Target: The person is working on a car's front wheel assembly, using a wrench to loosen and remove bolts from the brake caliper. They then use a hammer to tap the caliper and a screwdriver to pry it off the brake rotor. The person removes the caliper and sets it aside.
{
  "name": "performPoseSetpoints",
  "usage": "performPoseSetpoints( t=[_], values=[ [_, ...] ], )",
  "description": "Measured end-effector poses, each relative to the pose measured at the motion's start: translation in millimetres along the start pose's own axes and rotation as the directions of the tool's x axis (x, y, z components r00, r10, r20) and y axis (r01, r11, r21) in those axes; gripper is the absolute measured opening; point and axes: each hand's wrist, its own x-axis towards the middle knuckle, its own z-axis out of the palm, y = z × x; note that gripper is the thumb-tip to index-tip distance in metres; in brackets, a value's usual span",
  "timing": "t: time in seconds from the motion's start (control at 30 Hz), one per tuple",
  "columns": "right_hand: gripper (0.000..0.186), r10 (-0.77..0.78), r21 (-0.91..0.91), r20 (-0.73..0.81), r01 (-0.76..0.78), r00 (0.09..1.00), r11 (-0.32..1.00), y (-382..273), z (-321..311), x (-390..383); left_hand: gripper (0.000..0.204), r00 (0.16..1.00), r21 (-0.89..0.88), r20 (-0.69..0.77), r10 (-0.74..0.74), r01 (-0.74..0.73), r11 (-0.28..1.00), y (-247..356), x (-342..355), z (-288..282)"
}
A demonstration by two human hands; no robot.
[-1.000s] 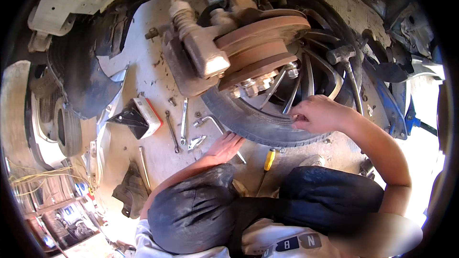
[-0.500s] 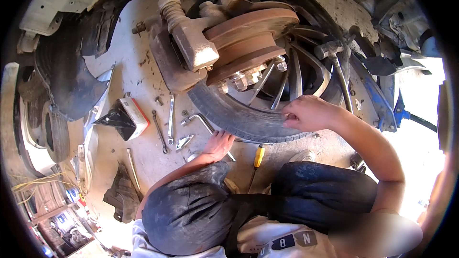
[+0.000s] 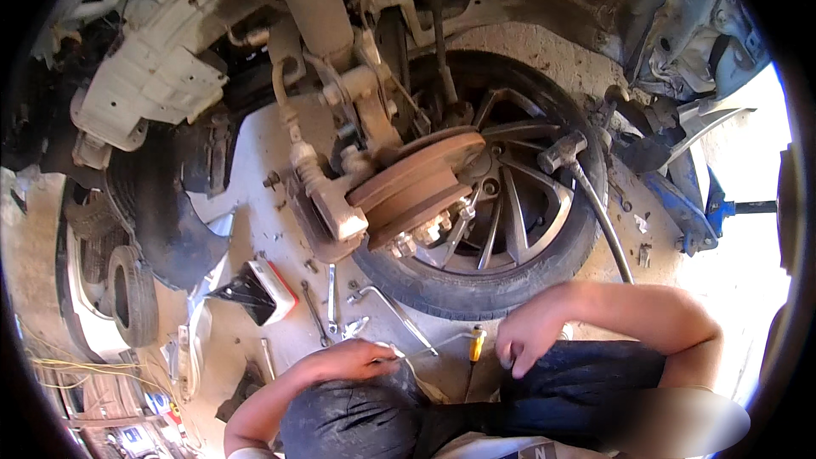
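Note:
My left hand (image 3: 359, 359) hovers by my left knee, its fingers bent together, with a thin pale strip at the fingertips that I cannot identify. Above my right thigh, my right hand (image 3: 534, 330) has its fingers curled downward; whatever may be between them is hidden. An L-shaped lug wrench (image 3: 395, 316) lies on the floor near my left hand. A yellow-handled screwdriver (image 3: 476, 346) stands between my knees, beside a thin metal rod (image 3: 444, 340). Ahead, a wheel with tyre (image 3: 459, 299) lies flat below a rusty brake disc (image 3: 416, 183) with its caliper (image 3: 336, 217).
A hammer (image 3: 595, 195) rests across the wheel's right side. Spanners (image 3: 332, 299) and an opened box (image 3: 274, 293) lie at left. A blue jack (image 3: 680, 212) stands at right. Car bodywork (image 3: 144, 85) hangs overhead, and a spare tyre (image 3: 134, 297) is far left.
My view has tilted up, so the disc and wheel sit lower. My right hand has come back from the tyre toward my thigh. My left hand has drawn away from the lug wrench.

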Motion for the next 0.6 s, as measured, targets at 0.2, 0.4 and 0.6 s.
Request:
performPoseSetpoints(
  t=[0.2, 0.4, 0.6],
  values=[
    [0.026, -0.639, -0.663, -0.683, 0.066, 0.355, 0.745, -118.0, -3.6, -44.4, 0.024, 0.991, 0.051, -0.119, 0.063, -0.058, 0.997, 113.7, -64.1, -75.6],
    [0.018, -0.606, -0.701, -0.684, -0.596, 0.406, 0.393, -140.3, -12.1, -60.3, 0.026, 0.964, 0.051, -0.242, 0.109, -0.099, 0.994, 197.1, -62.3, -110.5],
    [0.013, -0.640, -0.395, -0.767, -0.825, 0.055, 0.403, -119.3, -74.3, -127.4, 0.030, 0.346, 0.133, -0.900, 0.267, -0.365, 0.921, 212.3, -38.4, -158.1]
  ],
)
